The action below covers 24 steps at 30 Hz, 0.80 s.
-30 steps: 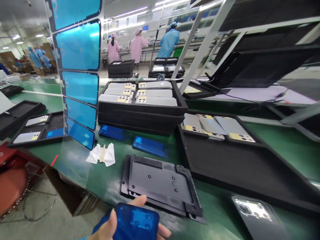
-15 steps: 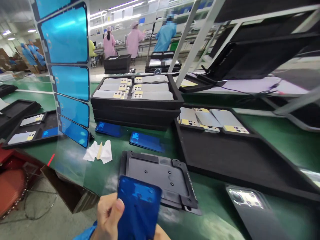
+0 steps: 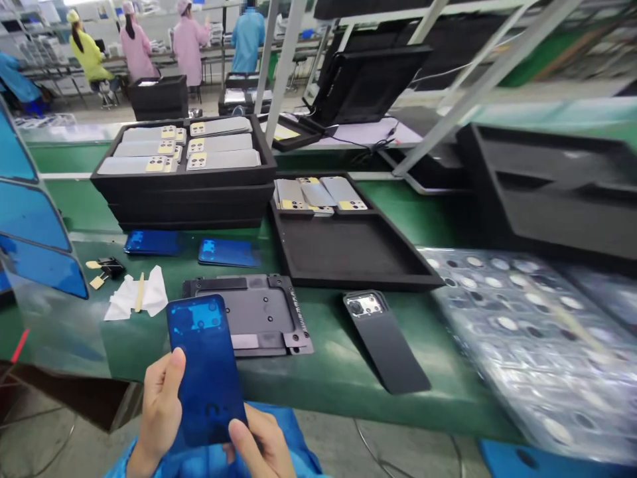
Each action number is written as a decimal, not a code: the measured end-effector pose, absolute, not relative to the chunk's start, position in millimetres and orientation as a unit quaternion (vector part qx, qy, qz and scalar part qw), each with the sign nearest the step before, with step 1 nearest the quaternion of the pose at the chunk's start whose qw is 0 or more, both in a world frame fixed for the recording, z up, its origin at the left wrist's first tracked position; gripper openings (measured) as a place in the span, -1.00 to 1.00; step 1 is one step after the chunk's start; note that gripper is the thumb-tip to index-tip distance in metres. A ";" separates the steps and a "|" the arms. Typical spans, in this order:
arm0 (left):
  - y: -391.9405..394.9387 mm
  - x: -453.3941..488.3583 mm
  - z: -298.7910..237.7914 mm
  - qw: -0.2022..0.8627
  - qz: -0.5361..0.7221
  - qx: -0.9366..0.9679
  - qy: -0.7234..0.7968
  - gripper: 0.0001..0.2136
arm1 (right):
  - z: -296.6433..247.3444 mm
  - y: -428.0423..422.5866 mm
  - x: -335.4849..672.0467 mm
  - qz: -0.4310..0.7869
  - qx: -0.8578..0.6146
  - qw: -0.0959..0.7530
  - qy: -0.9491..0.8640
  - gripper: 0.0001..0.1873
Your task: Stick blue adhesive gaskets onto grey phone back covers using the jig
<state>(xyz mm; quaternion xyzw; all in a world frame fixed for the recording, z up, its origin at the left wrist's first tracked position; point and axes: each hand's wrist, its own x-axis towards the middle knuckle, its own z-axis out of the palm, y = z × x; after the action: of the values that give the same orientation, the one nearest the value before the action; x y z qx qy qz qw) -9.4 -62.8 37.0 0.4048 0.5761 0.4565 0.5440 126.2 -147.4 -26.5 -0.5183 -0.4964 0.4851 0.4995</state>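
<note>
A phone back cover under blue film (image 3: 206,372) is held up in front of me, its camera area at the top. My left hand (image 3: 162,405) grips its left edge, thumb on the face. At its lower right corner, my right hand (image 3: 261,438) pinches it with the thumb on top. Behind the cover lies a dark grey fixture plate (image 3: 253,312) with a shallow recess, partly hidden by it. To the right, a dark phone back cover (image 3: 391,345) with a silver camera area rests on the green bench. Two more blue-filmed covers (image 3: 229,252) lie beyond the fixture.
A stack of black trays (image 3: 189,199) holds silver covers. Right of it, another black tray (image 3: 348,249) has several covers at its far end. Clear plastic blister trays (image 3: 537,345) lie at right. White paper with a stick (image 3: 144,292) and a black clip (image 3: 112,267) are at left.
My view has swung right, so the hanging blue film sheets slide toward the left edge and the blister trays appear. The held cover is now seen nearly whole, with both hands on it.
</note>
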 end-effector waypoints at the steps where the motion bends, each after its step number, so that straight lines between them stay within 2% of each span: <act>1: -60.7 -9.4 38.3 0.542 0.457 0.416 0.569 -0.49 | -26.7 -144.6 127.3 0.493 -0.511 0.498 -0.497 -0.37; 16: -41.1 -21.4 34.9 0.458 0.468 0.410 0.635 -0.37 | -25.0 -135.3 115.2 0.522 -0.471 0.516 -0.489 -0.34; 18: -46.6 -22.1 34.8 0.493 0.479 0.382 0.618 -0.42 | -23.6 -135.6 115.1 0.530 -0.462 0.521 -0.484 -0.35; 20: -54.9 -21.2 39.5 0.574 0.478 0.340 0.571 -0.42 | -19.6 -135.4 115.0 0.543 -0.454 0.524 -0.474 -0.35; 24: -67.2 -10.8 57.2 0.784 0.410 0.238 0.400 -0.13 | -10.1 -131.9 111.8 0.579 -0.437 0.533 -0.435 -0.33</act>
<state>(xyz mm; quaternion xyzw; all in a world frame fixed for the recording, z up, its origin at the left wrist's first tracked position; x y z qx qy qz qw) -10.8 -67.2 57.2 0.2377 0.4000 0.4103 0.7843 111.8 -131.9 -10.1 -0.4370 -0.4352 0.5790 0.5334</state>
